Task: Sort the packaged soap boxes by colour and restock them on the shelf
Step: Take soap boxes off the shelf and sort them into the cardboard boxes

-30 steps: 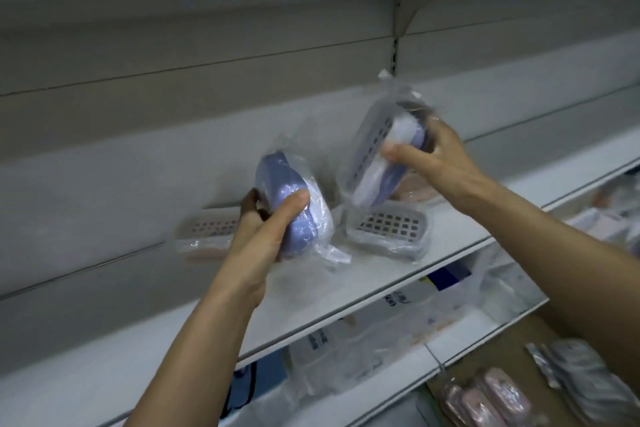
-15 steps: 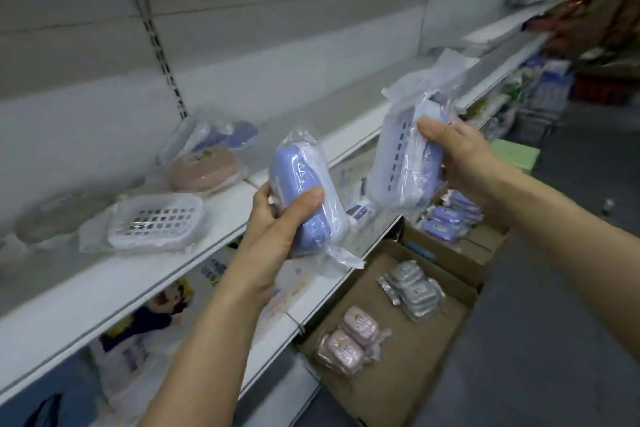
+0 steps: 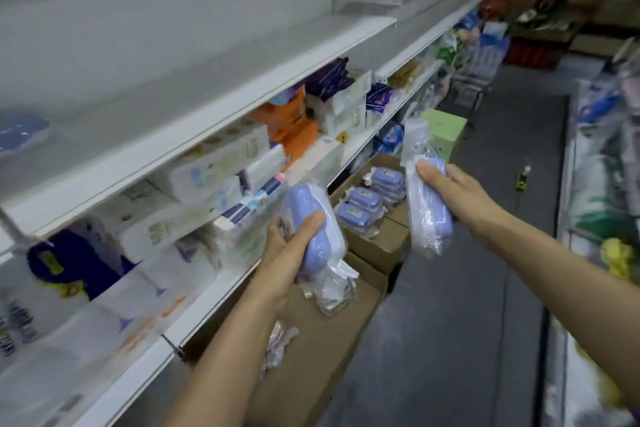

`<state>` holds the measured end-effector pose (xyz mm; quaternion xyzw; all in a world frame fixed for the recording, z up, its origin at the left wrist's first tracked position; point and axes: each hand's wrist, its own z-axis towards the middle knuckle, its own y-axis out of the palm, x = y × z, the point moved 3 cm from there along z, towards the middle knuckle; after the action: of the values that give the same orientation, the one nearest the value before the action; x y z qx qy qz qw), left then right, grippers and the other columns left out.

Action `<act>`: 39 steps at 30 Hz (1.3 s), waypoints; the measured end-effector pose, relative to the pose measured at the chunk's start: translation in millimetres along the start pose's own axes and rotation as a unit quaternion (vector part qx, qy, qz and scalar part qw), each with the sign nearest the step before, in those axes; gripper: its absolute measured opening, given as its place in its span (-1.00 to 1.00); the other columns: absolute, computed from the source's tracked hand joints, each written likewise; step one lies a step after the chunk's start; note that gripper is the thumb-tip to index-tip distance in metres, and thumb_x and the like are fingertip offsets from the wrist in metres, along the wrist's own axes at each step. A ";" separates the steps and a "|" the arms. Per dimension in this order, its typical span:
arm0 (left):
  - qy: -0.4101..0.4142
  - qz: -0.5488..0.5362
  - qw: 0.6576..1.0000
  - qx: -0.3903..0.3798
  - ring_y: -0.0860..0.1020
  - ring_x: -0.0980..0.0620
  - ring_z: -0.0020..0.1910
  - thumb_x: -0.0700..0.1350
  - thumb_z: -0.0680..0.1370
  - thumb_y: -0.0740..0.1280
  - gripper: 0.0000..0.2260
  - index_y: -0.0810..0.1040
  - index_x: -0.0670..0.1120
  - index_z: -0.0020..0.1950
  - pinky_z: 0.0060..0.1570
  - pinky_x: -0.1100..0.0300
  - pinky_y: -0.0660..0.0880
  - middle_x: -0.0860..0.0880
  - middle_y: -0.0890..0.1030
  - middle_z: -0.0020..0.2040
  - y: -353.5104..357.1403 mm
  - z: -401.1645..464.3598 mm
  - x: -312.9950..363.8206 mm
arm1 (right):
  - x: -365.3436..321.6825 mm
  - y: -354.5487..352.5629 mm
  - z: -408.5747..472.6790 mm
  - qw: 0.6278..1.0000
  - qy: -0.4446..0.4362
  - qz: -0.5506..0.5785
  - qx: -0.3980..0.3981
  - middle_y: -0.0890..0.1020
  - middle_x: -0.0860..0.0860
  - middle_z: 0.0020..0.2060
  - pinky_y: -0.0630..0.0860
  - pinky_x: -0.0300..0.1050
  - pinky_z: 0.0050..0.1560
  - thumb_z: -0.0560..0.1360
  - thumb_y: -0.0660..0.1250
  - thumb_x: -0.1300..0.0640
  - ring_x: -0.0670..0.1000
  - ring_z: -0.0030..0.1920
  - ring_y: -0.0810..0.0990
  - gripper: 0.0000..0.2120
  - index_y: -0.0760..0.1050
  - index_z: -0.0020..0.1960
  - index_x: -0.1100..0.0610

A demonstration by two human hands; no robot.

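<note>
Both hands have swung away from the white metal shelf (image 3: pixel 194 135) toward the aisle. Left hand (image 3: pixel 291 246) grips a purple plastic-wrapped soap box (image 3: pixel 311 218); right hand (image 3: pixel 446 191) grips another purple wrapped soap box (image 3: pixel 427 215), its bag blurred, above a half-hidden cardboard carton (image 3: pixel 377 243).

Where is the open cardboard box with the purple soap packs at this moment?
In the head view, the open brown cardboard box sits on the floor below the white shelf, between the two hands, purple soap packs inside.
</note>
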<state>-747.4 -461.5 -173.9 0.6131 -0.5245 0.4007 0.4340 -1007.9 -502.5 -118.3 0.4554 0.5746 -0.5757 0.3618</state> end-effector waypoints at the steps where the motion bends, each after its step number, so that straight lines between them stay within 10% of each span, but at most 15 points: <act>1: -0.009 0.012 1.000 0.002 0.56 -0.05 0.24 0.38 0.20 0.49 -0.06 0.27 0.09 0.48 0.20 -0.10 0.52 0.05 0.51 0.35 13.5 11.0 -1.7 | 10.6 -5.7 13.8 1.000 0.013 -0.002 0.003 0.61 -0.05 -0.10 0.46 -0.15 -0.16 0.46 0.27 -0.32 -0.11 -0.18 0.58 -0.63 0.49 -0.06 -0.01; 8: -0.078 0.031 0.996 0.030 0.48 -0.04 0.30 0.35 0.44 0.32 -0.28 0.24 0.06 0.51 0.35 -0.12 0.39 0.06 0.43 0.40 73.3 125.8 -37.7 | 90.3 -43.7 140.5 0.996 0.083 -0.011 -0.007 0.59 -0.10 -0.04 0.46 -0.09 -0.06 0.48 0.23 -0.33 -0.09 -0.07 0.60 -0.51 0.48 0.16 0.04; 15: -0.182 0.058 0.978 0.082 0.42 -0.11 0.38 0.56 0.21 0.33 0.04 0.24 0.01 0.53 0.41 -0.12 0.31 -0.02 0.36 0.48 146.7 267.1 -79.5 | 157.0 -73.7 292.2 0.977 0.181 -0.054 -0.098 0.59 0.00 -0.19 0.44 -0.20 -0.33 0.50 0.25 -0.28 -0.05 -0.27 0.59 -0.64 0.46 -0.02 0.02; 19: -0.235 0.037 0.964 0.118 0.45 -0.18 0.32 0.28 0.49 0.34 -0.30 0.36 -0.15 0.47 0.35 -0.01 0.36 -0.16 0.45 0.41 177.9 324.3 -90.8 | 189.3 -75.8 362.6 0.966 0.211 -0.062 -0.136 0.57 0.03 0.04 0.52 -0.06 -0.07 0.44 0.35 -0.27 0.02 -0.05 0.59 -0.51 0.42 0.17 0.06; 26: -0.260 0.043 0.930 0.256 0.30 -0.24 0.46 0.18 0.46 0.43 -0.14 0.05 -0.08 0.60 0.43 -0.05 0.25 -0.16 0.22 0.55 194.5 421.4 -139.9 | 246.9 -15.0 481.2 0.926 0.213 -0.158 -0.268 0.42 0.04 0.39 0.32 0.08 0.39 0.23 0.40 -0.45 0.13 0.33 0.43 -0.01 0.27 0.47 0.09; 34: -0.321 0.186 0.874 0.314 0.13 -0.26 0.52 0.39 0.37 0.30 -0.05 -0.07 0.09 0.61 0.44 -0.11 0.14 -0.22 0.05 0.56 212.8 496.6 -211.3 | 338.3 80.6 572.5 0.875 0.092 -0.290 -0.377 0.32 0.07 0.46 0.32 0.15 0.38 0.16 0.43 -0.44 0.18 0.43 0.32 0.14 0.06 0.54 0.06; 39: -0.307 0.312 0.885 0.158 -0.04 -0.09 0.59 0.03 0.66 0.18 -0.48 0.06 0.07 0.58 0.46 0.11 0.03 -0.10 -0.03 0.60 225.8 512.4 -246.6 | 375.0 98.4 576.4 0.769 0.035 -0.412 -0.488 0.35 0.13 0.42 0.37 -0.04 0.34 0.50 0.37 -0.01 0.13 0.37 0.40 -0.39 0.28 0.48 0.14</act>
<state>-984.5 -893.2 -536.9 0.5707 -0.7254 0.3849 0.0011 -1099.2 -1041.4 -546.9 -0.0428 0.9228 -0.2956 0.2435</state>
